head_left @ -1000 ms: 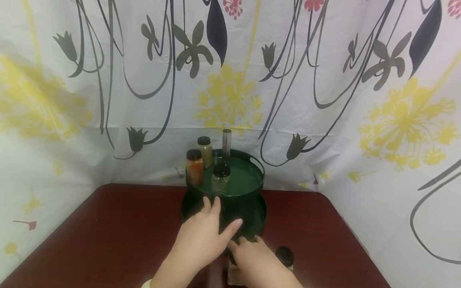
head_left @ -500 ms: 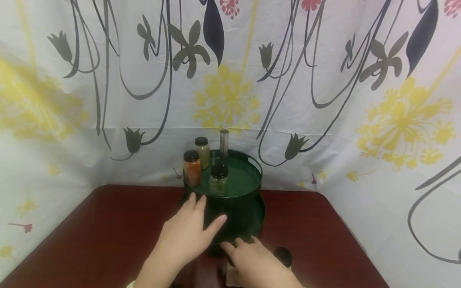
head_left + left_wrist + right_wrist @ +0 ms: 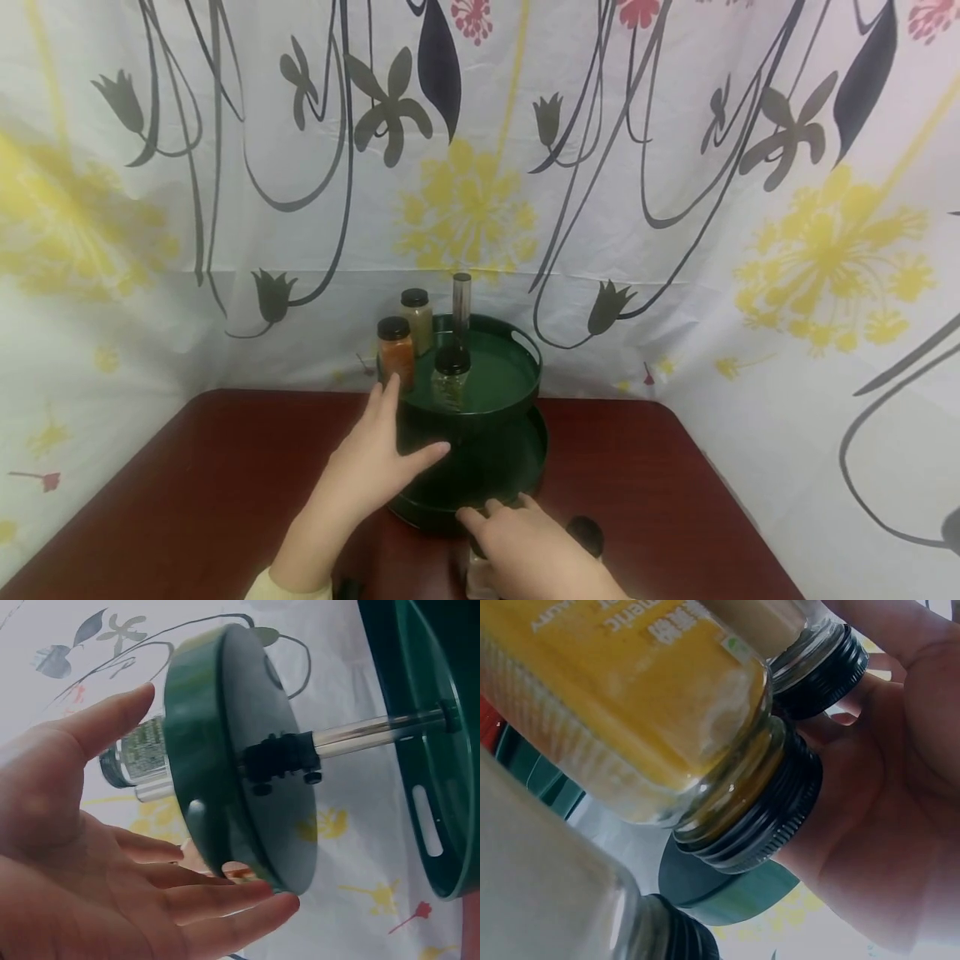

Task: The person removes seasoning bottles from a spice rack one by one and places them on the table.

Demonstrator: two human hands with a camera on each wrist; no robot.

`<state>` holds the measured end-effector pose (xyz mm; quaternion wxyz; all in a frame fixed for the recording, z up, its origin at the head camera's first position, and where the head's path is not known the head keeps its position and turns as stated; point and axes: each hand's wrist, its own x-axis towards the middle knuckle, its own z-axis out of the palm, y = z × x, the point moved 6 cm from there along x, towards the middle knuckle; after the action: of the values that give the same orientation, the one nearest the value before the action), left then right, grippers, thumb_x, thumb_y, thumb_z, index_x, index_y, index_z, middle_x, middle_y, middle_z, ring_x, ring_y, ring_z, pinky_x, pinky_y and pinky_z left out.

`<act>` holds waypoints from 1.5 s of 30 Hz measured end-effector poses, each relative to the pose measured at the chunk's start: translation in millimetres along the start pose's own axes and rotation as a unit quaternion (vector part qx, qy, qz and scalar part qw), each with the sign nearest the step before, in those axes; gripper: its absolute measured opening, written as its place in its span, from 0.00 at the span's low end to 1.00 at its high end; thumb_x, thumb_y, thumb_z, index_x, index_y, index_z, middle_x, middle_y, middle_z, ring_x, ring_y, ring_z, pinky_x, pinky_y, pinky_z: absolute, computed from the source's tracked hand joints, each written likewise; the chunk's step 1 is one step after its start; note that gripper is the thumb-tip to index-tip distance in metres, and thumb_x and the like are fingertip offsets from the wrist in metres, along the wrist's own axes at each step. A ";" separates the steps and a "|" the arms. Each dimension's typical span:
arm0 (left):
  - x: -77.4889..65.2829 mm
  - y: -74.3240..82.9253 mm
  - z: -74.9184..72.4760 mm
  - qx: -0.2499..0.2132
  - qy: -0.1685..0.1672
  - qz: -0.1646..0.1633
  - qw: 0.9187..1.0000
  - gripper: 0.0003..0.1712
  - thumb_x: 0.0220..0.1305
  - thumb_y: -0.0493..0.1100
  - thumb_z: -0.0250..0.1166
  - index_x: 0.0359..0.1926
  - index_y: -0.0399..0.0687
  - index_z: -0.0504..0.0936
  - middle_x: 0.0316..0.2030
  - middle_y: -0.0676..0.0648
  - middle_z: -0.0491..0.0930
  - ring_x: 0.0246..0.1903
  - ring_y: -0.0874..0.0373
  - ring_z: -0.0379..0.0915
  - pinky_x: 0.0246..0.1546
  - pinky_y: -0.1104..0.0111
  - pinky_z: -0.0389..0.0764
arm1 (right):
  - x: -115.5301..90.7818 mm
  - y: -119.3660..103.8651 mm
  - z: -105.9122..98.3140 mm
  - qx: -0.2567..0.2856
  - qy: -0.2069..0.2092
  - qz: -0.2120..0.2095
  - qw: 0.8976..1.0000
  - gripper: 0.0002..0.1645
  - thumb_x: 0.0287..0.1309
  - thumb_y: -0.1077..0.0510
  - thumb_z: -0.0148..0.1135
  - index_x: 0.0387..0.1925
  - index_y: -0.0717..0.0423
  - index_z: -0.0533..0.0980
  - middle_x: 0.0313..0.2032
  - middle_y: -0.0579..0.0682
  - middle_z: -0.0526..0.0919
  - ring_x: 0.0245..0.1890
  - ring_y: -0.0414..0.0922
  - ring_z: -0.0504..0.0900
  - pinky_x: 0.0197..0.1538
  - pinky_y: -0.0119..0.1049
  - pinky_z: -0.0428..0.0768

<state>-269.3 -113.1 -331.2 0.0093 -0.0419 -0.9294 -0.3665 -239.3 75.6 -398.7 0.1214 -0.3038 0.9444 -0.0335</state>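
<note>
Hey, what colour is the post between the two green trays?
Shiny silver; the post shows best in the left wrist view.

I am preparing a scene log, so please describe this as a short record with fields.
Stand: dark green, round two-tier stand on dark red table
Upper tier: orange glass jar, pale yellow glass jar, greenish glass jar; all black-lidded
Left hand: fingers extended beside upper tier; contact unclear
Right hand: at pale glass jar in front of stand; grip unclear
</note>
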 end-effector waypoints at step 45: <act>3.1 3.8 10.1 -0.003 -0.016 -0.003 1.000 0.73 0.64 0.72 0.70 0.86 0.39 0.35 0.85 0.29 0.29 0.79 0.26 0.53 0.69 0.31 0.71 | -5.8 -4.7 -2.0 -0.013 0.000 -0.007 1.000 0.24 0.67 0.40 0.71 0.62 0.33 0.80 0.51 0.35 0.87 0.55 0.37 0.85 0.68 0.56 0.81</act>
<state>-271.9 -103.2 -335.9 -0.0065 -0.0445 -0.9286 -0.3683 -232.6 75.1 -395.0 0.1171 -0.3124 0.9425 -0.0218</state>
